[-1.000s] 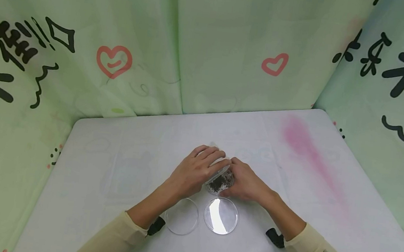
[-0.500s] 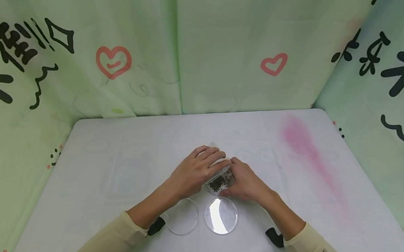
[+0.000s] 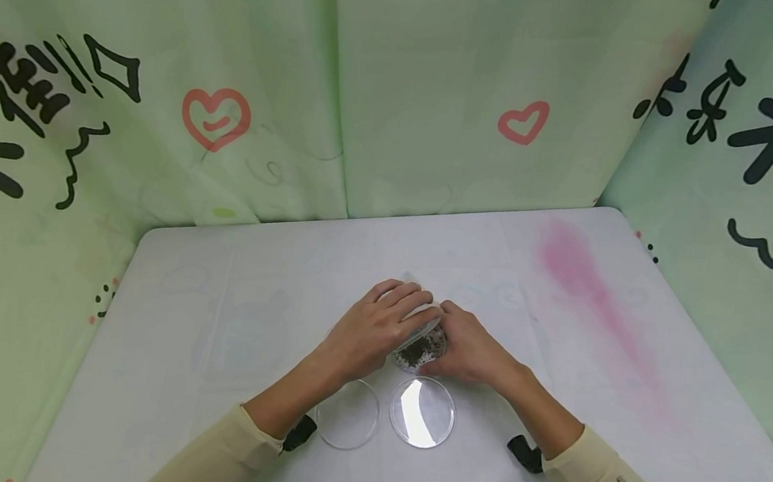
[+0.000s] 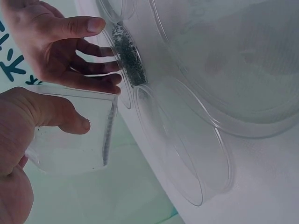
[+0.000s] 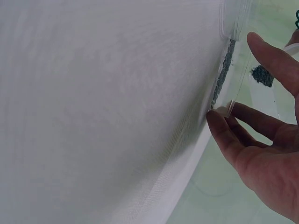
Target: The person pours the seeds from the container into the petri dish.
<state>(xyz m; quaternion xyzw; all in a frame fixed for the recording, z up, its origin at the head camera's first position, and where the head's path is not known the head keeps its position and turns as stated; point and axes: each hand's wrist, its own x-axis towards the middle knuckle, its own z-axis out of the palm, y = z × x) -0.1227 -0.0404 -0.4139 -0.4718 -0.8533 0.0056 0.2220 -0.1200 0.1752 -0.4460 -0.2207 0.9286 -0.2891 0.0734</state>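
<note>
My left hand (image 3: 369, 330) grips a clear plastic container (image 4: 70, 151), tilted above a round clear dish. In the left wrist view its thumb lies across the container's wall, and a few dark specks cling inside. Dark granules (image 5: 262, 76) show at the container in the right wrist view. The dish, a petri dish (image 3: 421, 352), stands on the table with a layer of dark flakes in it. My right hand (image 3: 473, 350) holds this dish by its side, fingers and thumb spread around the rim. The left hand hides part of the container in the head view.
Two more clear round dishes or lids lie nearer me: a left one (image 3: 348, 414) partly under my left forearm, and a right one (image 3: 423, 412) with a bright reflection. The white-covered table (image 3: 264, 307) meets a green printed curtain (image 3: 425, 150) at its back.
Both hands, the container and the dishes look the same; the head view has only shifted very slightly.
</note>
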